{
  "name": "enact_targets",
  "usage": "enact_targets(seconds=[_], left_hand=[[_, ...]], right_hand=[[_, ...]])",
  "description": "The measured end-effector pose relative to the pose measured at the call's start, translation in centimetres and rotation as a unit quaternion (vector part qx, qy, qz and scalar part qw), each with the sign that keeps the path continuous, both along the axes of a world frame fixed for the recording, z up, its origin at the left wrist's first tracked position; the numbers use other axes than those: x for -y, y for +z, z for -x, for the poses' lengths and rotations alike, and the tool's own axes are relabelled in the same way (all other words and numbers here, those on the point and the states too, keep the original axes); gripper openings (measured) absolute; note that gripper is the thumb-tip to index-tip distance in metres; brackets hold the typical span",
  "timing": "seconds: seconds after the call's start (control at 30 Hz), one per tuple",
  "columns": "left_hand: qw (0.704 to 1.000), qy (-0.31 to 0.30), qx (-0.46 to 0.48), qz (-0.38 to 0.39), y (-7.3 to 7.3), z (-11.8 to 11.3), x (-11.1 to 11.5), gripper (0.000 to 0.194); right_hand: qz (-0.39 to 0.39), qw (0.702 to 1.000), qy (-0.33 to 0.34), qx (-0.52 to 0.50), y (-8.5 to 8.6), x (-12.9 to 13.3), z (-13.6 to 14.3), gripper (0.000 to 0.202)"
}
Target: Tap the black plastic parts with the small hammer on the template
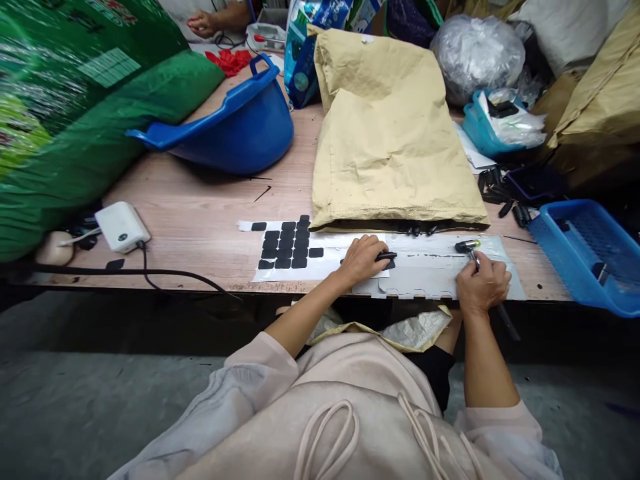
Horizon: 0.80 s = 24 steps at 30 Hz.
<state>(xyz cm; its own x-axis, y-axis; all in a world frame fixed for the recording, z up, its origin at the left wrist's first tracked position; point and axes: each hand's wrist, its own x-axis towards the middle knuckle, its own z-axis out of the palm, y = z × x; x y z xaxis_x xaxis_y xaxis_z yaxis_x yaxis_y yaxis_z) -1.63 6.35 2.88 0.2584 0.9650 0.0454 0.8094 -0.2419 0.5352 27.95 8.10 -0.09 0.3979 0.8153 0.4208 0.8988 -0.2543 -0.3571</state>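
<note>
My left hand (361,257) is closed on a small black part (387,256), over a white sheet at the table's front edge. To the right, my right hand (483,283) grips a small hammer (467,247) by its handle; the head, dark on one side and pale on the other, is above the light board (425,277). Rows of black rounded squares (285,245) lie on the white sheet (270,270) left of my left hand. Several small black parts (415,231) show at the mouth of a tan paper bag (390,147).
A blue basin (240,127) stands behind on the left, near a large green bag (100,127). A white device (123,227) with black cables lies at the front left. The blue basket (590,253) sits at the right edge. Another person's hand (203,24) appears at the top.
</note>
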Motion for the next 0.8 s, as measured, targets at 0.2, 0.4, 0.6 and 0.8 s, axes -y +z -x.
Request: enact_targets(seconds=[0.2,0.4,0.6,0.8], left_hand=[[0.993,0.040,0.110,-0.030,-2.6,0.7,-0.2,0.014],[0.992,0.035,0.118,-0.023,-2.8,0.6,-0.5,0.016],[0.987,0.031,0.152,-0.043,-3.3,0.8,-0.5,0.026],[0.986,0.021,0.158,-0.047,-3.6,1.0,-0.7,0.011]], right_hand=[[-0.002,0.999,0.022,-0.028,0.3,0.1,-0.5,0.037],[-0.049,0.980,0.160,-0.110,2.5,2.8,3.2,0.040],[-0.014,0.931,0.315,-0.183,2.9,5.1,8.6,0.038],[-0.009,0.918,0.356,-0.178,2.6,5.2,10.2,0.035]])
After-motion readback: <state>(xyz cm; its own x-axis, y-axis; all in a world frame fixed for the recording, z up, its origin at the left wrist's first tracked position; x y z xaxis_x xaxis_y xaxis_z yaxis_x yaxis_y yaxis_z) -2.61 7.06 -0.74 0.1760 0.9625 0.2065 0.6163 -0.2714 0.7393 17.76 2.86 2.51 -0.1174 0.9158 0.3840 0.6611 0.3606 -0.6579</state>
